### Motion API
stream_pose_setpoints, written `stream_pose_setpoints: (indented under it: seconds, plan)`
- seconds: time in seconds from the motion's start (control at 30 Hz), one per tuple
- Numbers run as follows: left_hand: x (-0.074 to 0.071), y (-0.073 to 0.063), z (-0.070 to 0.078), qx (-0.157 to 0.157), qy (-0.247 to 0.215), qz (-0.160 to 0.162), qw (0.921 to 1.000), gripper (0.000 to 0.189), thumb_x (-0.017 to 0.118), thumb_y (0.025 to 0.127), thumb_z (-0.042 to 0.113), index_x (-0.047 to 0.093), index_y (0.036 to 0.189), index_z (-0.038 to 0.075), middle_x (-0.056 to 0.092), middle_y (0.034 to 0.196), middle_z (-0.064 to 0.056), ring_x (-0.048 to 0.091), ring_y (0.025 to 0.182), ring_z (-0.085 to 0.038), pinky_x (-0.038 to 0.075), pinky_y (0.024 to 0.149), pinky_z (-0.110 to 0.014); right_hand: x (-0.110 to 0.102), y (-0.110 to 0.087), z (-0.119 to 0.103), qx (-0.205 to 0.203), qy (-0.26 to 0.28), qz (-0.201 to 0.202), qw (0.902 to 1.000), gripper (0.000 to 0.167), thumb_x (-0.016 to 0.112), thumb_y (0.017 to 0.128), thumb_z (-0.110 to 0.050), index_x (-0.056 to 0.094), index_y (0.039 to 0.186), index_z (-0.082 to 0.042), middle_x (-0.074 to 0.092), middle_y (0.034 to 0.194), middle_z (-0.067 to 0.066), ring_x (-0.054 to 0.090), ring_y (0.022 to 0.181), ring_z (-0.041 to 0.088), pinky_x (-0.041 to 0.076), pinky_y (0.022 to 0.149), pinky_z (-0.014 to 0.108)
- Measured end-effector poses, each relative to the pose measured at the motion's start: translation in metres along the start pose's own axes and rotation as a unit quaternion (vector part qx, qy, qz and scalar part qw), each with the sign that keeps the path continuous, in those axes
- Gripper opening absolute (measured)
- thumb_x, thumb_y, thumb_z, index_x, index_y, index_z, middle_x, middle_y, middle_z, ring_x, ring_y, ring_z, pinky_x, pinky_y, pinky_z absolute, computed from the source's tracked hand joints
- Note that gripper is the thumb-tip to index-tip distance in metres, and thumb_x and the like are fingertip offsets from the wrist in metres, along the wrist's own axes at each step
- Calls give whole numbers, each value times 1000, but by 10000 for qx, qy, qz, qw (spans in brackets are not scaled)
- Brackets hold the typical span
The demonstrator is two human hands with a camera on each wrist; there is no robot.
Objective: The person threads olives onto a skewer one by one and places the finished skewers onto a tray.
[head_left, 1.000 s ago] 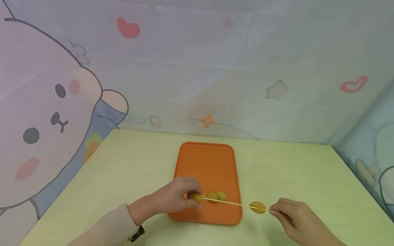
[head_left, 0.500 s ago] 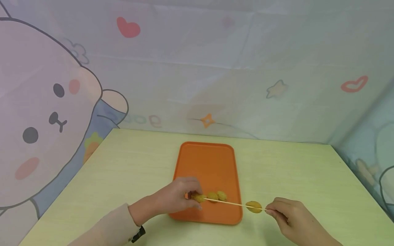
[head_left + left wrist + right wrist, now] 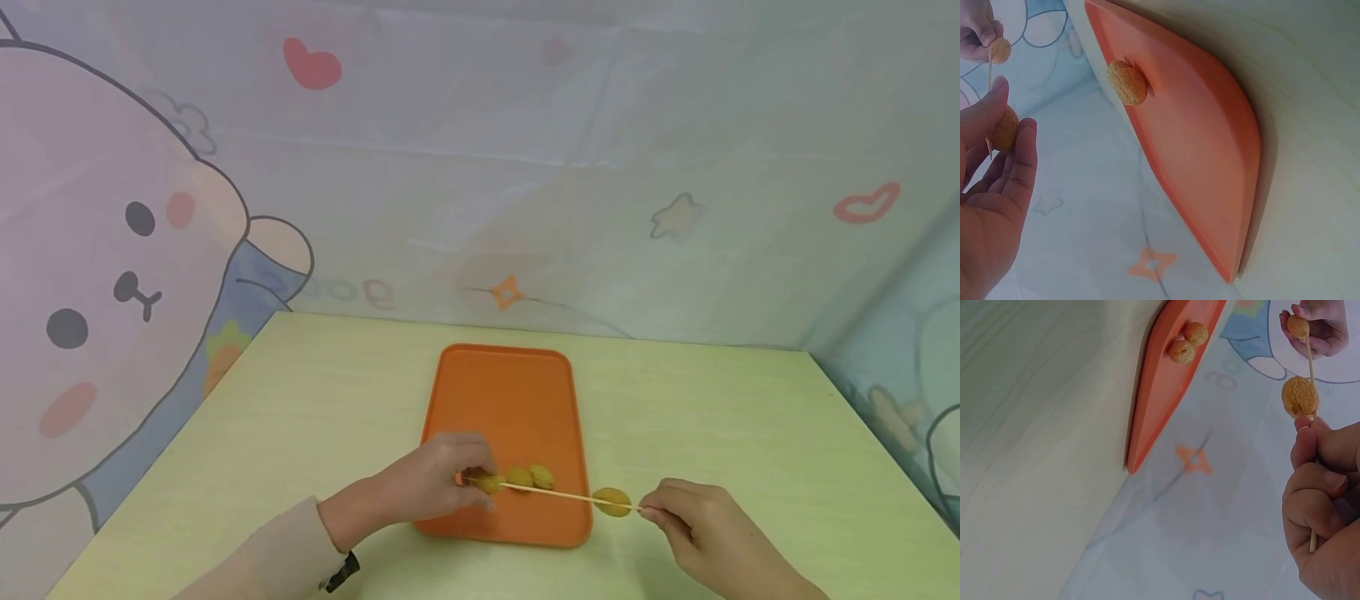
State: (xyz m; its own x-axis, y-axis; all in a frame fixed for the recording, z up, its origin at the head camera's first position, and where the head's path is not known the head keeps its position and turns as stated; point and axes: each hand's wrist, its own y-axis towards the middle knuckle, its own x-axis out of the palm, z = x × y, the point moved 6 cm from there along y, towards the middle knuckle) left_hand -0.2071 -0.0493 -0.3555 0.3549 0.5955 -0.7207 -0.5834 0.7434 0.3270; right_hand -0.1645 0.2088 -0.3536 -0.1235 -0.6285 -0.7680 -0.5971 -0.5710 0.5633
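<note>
My left hand (image 3: 438, 475) pinches a golden-brown, wrinkled round puff (image 3: 1004, 131) between thumb and fingers, over the near part of the orange tray (image 3: 510, 392). A thin wooden skewer (image 3: 551, 492) runs from this puff to my right hand (image 3: 693, 525), its tip poking out past the puff in the left wrist view. Thumb and fingers of the right hand pinch the skewer's other end, and its tail shows below the curled fingers in the right wrist view. Just ahead of those fingertips another puff (image 3: 1300, 397) sits on the skewer.
Two loose puffs, a nearer puff (image 3: 1181, 352) and a second puff (image 3: 1195, 334), lie side by side in the tray. The tray rests on a pale yellow-green table (image 3: 675, 417). Behind it hangs a cartoon-printed cloth (image 3: 480, 167).
The right hand has moved a little left toward the left hand, bringing its puff along. Less skewer shows between the hands. The left hand stays almost in place.
</note>
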Motion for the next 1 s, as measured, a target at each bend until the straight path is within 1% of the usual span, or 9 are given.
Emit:
stream_pose_setpoints:
  seconds: [0.1,0.37,0.63,0.8,1.0]
  plan:
    - [1,0,0,4,17,7,10000,19,80,76,9,64,87,8,52,79,2,45,71,-7,43,62,-15,1,1,-1,11,8,14,10000,23,74,79,5,66,82,-16,55,73,-14,39,62,-8,34,53,5]
    - [2,1,1,-117,116,-37,9999,19,81,76,8,65,86,8,54,80,3,47,70,-6,45,62,-15,5,4,-2,-3,165,-42,9999,22,72,79,6,67,83,-14,58,74,-12,41,62,-8,36,53,6]
    - [3,4,3,57,240,-2,9997,20,81,75,8,64,85,7,52,78,2,46,69,-10,42,61,-13,9,7,-4,-29,278,-39,9996,21,72,79,8,68,83,-13,60,74,-10,42,63,-7,37,53,5]
    - [5,5,2,32,397,-57,9992,20,82,74,9,63,83,7,49,75,3,43,68,-7,39,59,-13,12,10,-6,-13,288,-89,9995,23,72,77,10,68,83,-12,61,74,-9,42,63,-7,37,53,6]
    - [6,7,4,7,447,-150,9989,21,81,75,9,62,81,7,47,74,2,41,67,-6,37,58,-13,13,13,-8,-7,268,-92,9996,23,72,77,10,68,82,-12,60,74,-10,43,63,-7,37,53,6]
